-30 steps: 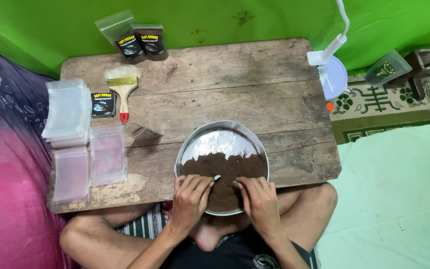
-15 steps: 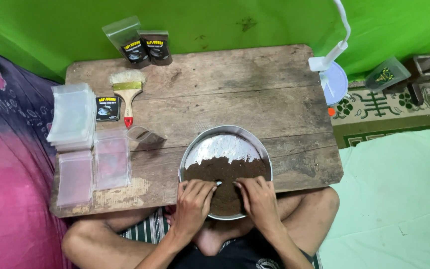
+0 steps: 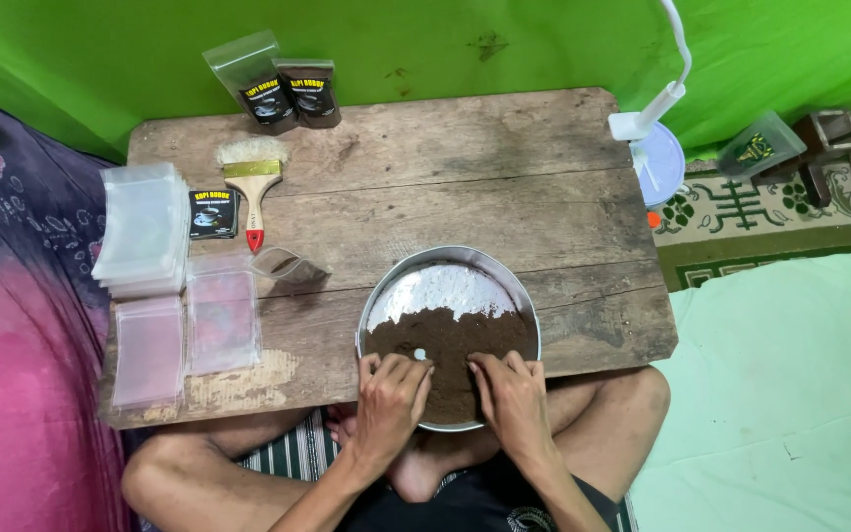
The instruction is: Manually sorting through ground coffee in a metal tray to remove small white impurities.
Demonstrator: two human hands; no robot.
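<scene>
Green cloth hangs behind a low, weathered wooden table (image 3: 504, 158), and the person sits cross-legged at its near edge with a round metal pan (image 3: 529, 296) pulled to the edge, partly overhanging the lap.

The left hand (image 3: 389, 399) rests palm-down on the near rim, fingers curled together into the dark brown powder (image 3: 450, 340); something small and pale shows just above its fingertips, too small to identify. The right hand (image 3: 516, 394) mirrors it, fingers close together and pressed into the powder, gripping nothing that can be seen. Between the two hands the powder fills the near half of the pan, while the far half shows bare, pale metal.

Judging from this, the step in hand is gathering or working the powder toward the near rim with both hands. A next move would call for even pressure from both sides, so that nothing spills over the rim onto the lap.

Just left of the pan lies an opened clear pouch (image 3: 288, 266), and beyond it flat pinkish bags (image 3: 219, 315) and a stack of clear bags (image 3: 145, 227). A paintbrush (image 3: 251, 177) with a red-tipped handle lies near a small dark sachet (image 3: 214, 212), two filled dark pouches (image 3: 288, 94) stand at the far edge, and a white lamp (image 3: 657, 148) sits at the table's right end.
</scene>
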